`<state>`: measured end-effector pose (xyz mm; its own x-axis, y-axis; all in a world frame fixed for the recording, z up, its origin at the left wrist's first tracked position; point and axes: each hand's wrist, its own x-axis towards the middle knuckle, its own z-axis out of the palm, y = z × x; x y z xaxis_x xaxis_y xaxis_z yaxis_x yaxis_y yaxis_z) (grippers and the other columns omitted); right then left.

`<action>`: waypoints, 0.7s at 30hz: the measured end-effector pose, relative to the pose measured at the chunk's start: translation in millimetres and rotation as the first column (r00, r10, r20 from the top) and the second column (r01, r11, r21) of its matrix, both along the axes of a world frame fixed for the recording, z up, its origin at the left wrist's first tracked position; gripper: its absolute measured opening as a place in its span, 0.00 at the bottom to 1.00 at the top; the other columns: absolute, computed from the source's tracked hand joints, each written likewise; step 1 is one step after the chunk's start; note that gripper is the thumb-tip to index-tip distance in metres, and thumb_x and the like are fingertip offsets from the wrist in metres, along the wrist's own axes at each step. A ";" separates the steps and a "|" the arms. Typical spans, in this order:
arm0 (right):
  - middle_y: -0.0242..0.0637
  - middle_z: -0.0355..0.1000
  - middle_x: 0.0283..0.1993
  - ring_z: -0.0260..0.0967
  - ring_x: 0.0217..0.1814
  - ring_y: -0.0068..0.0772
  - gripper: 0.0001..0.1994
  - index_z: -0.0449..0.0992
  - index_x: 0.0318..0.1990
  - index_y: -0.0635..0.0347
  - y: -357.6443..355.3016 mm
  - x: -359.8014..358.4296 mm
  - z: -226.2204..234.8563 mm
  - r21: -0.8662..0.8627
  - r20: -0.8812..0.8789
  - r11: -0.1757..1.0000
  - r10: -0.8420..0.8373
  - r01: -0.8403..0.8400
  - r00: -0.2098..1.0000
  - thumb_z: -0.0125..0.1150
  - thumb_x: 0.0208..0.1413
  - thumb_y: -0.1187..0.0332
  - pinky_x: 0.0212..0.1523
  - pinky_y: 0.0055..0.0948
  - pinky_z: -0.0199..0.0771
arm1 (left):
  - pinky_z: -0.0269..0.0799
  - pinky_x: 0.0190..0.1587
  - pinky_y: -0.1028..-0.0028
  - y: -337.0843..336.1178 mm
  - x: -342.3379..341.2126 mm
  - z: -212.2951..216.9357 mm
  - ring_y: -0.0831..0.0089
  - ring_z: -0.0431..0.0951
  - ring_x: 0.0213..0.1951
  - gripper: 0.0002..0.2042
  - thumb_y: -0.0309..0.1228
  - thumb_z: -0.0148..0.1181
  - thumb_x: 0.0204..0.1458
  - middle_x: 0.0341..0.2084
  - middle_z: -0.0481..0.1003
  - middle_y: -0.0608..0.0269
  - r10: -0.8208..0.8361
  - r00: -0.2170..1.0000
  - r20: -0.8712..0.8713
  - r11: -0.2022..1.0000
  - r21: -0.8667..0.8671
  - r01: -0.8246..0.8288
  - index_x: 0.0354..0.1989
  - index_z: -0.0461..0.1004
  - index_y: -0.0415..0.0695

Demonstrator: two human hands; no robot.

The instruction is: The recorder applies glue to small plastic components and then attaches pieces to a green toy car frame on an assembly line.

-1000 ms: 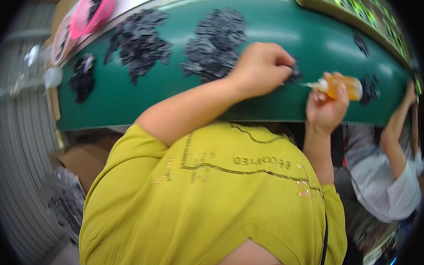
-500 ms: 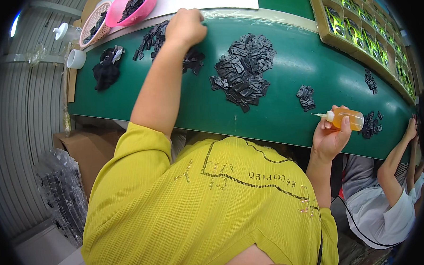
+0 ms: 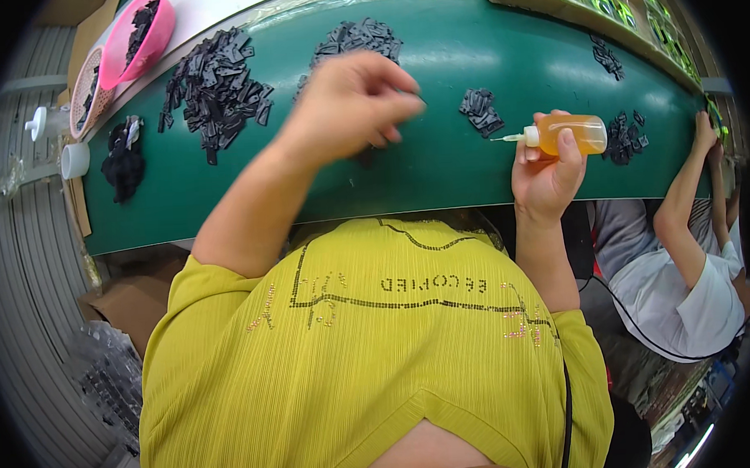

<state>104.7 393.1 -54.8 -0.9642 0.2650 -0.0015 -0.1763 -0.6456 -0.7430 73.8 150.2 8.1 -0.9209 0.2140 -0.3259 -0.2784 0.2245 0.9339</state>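
Observation:
My left hand [image 3: 348, 101] hovers blurred over the green belt [image 3: 439, 177], fingers pinched on what looks like a small black part. Behind it lies a heap of black parts [image 3: 354, 41], and a larger heap [image 3: 214, 86] lies to its left. My right hand [image 3: 548, 172] grips an orange squeeze bottle [image 3: 570, 133] at the belt's near edge. The bottle's thin nozzle points left, toward a small cluster of black parts [image 3: 480, 111].
A pink basket [image 3: 136, 35] with black parts stands at the far left, with a white cup [image 3: 75, 159] and a dark clump [image 3: 123, 157] nearby. More black parts [image 3: 622, 135] lie to the right, where another person [image 3: 687, 279] reaches onto the belt. Cardboard [image 3: 131, 299] sits below left.
My left hand has come back from the far left heap to the middle of the belt with its fingers pinched. The right hand still holds the bottle, now with the nozzle pointing left.

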 end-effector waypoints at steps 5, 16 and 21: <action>0.43 0.71 0.35 0.64 0.21 0.28 0.10 0.68 0.43 0.63 -8.5 3.4 4.1 0.120 -0.051 0.993 0.024 -0.018 0.998 0.54 0.53 0.74 0.21 0.24 0.66 | 0.73 0.23 0.81 43.9 16.4 -26.2 0.78 0.76 0.22 0.11 0.22 0.59 0.51 0.26 0.74 0.62 -0.222 0.954 0.201 0.961 0.207 0.180 0.42 0.72 0.33; 0.43 0.71 0.34 0.65 0.22 0.25 0.10 0.68 0.43 0.66 -10.6 5.0 -2.8 0.372 -0.132 0.928 0.061 -0.008 0.989 0.54 0.53 0.77 0.22 0.22 0.67 | 0.76 0.27 0.79 48.6 16.6 -32.9 0.74 0.78 0.25 0.11 0.21 0.57 0.51 0.26 0.74 0.59 -0.179 0.959 0.220 0.970 0.200 0.135 0.42 0.70 0.30; 0.40 0.71 0.32 0.66 0.22 0.23 0.09 0.68 0.42 0.65 -13.5 6.3 2.2 0.388 -0.104 0.922 0.054 -0.009 0.993 0.56 0.52 0.77 0.21 0.20 0.67 | 0.76 0.27 0.79 48.9 16.9 -32.9 0.74 0.78 0.24 0.10 0.20 0.57 0.51 0.25 0.74 0.60 -0.180 0.960 0.215 0.973 0.181 0.142 0.41 0.70 0.30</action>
